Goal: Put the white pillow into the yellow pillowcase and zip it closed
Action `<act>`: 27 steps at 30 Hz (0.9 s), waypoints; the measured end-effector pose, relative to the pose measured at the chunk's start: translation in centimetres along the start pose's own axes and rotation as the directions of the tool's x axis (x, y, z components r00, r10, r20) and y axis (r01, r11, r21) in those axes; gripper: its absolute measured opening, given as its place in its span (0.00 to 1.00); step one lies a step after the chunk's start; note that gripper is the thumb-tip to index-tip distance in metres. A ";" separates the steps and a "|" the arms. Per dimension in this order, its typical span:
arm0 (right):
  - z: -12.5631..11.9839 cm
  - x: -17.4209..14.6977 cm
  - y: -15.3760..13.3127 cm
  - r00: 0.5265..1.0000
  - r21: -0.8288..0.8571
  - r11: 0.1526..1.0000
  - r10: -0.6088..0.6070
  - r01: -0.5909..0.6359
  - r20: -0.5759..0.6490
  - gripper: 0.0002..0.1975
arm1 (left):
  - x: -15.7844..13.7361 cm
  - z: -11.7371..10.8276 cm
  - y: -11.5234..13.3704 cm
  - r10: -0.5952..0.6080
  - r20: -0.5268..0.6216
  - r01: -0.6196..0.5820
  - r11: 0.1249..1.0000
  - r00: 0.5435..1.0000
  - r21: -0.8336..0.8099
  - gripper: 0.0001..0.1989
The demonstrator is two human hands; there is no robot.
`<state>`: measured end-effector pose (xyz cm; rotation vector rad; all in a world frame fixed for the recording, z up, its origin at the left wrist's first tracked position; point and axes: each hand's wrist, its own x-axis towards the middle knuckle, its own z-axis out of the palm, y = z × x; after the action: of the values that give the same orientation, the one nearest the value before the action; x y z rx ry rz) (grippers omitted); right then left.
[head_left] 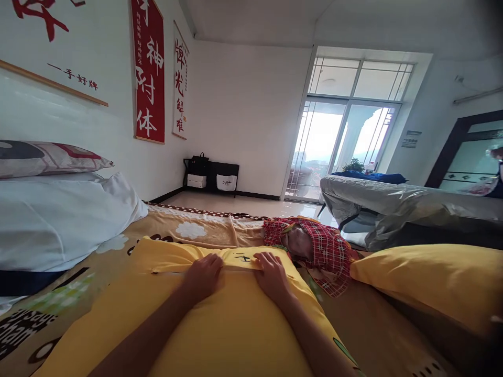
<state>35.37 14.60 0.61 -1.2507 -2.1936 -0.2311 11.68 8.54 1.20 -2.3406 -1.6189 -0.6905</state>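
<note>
A plump yellow pillow [236,324] lies in front of me on a patterned blanket. Across its far end runs a slit-like opening in the yellow pillowcase [173,256], with dark printed marks on the cloth beyond it. My left hand [205,275] is closed on the cloth edge at this opening, fingers curled over it. A short way to the right, my right hand [272,275] grips the same edge, fingers bent and close together. Both thumbs are mostly hidden.
A red checked cloth [326,251] lies beyond on the right, near another yellow pillow [428,283]. White bedding [66,220] is piled at left. A plastic-covered table [412,199] stands at back right, and a person [497,173] shows at the right edge.
</note>
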 end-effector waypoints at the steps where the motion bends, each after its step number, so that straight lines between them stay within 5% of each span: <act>1: -0.4 -0.4 0.9 0.998 -0.018 0.999 0.044 -0.045 -0.036 0.15 | -0.5 0.1 0.0 0.049 -0.043 -0.048 0.998 0.998 0.031 0.11; 6: -2.6 -3.8 5.9 0.961 -0.108 0.964 0.226 -0.244 -0.160 0.18 | -2.0 0.8 0.3 0.327 -0.299 -0.261 0.935 0.896 0.241 0.14; 13: -4.1 -5.7 8.9 0.879 -0.193 0.939 0.175 -0.284 -0.444 0.14 | -1.5 -1.0 1.5 0.207 -0.075 -0.189 0.962 0.975 0.198 0.12; 16: -2.3 -5.7 8.9 0.958 -0.185 0.948 0.224 -0.257 -0.181 0.13 | -1.1 -1.0 1.3 0.089 0.004 -0.089 0.993 0.996 0.075 0.12; 18: -1.1 -5.7 9.0 0.968 -0.178 0.952 0.249 -0.249 -0.024 0.13 | -0.7 -0.8 1.3 0.031 0.070 -0.031 1.000 0.997 -0.001 0.12; 24: -0.9 -6.3 10.6 0.973 -0.121 0.968 0.228 -0.221 0.043 0.13 | -2.1 -3.2 -0.7 0.022 0.119 -0.022 1.000 0.993 -0.006 0.09; 27: -1.3 -6.8 11.6 0.974 0.031 0.976 0.213 -0.216 0.083 0.15 | -5.2 -4.8 -5.5 -0.186 0.043 0.186 0.982 0.982 0.016 0.14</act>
<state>48.06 15.42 -3.84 -1.4840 -2.0958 -0.0509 3.91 4.26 2.29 -2.2312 -1.8738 -0.6666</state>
